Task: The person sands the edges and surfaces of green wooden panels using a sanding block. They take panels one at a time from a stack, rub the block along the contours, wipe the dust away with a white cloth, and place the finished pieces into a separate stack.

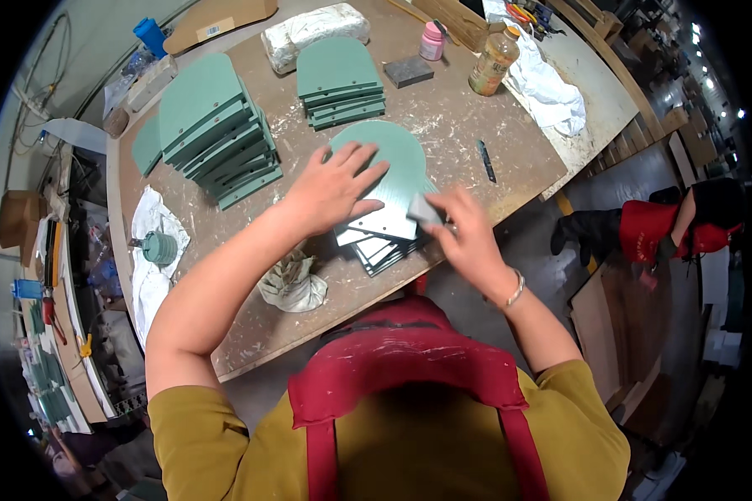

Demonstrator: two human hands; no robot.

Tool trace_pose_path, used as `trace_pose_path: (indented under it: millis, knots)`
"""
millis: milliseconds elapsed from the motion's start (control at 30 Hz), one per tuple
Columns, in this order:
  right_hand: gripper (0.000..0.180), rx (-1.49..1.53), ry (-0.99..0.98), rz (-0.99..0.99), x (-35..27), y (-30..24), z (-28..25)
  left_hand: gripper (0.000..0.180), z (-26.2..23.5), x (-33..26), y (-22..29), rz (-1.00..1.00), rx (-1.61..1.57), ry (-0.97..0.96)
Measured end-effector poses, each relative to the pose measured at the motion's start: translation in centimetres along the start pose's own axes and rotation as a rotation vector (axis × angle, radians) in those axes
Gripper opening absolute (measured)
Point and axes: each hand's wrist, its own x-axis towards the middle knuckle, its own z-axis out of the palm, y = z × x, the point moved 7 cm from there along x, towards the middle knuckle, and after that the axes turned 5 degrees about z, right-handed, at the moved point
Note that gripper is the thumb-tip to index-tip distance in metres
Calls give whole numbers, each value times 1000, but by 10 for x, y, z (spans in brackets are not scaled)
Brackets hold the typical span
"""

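Note:
A pale green panel with one rounded end lies in front of me on a small stack of panels, whose lower edges stick out at angles. My left hand rests flat on the left part of the top panel, fingers spread. At the panel's right edge my right hand, slightly blurred, is closed round a small grey sanding block. The block touches the panel's edge. A crumpled pale cloth lies below my left forearm.
Two stacks of green panels, a tall one and a lower one, stand farther back. Beyond are a dark grey block, a pink bottle, a drink bottle and a black cutter knife. A person is at the right.

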Motion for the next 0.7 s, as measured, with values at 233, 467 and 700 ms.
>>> trace_pose_path:
  millis: [233,467,700]
  knots:
    - [41,251,-30,157,-68,13,16,64,0,0,13,-86,69,40]
    - [41,159,300,233,-53,23,-12,73,-12,10,12,-149,35,-47]
    - [41,-132,327,109,-34,0,11,77,4,19,10,-213,-33,-102]
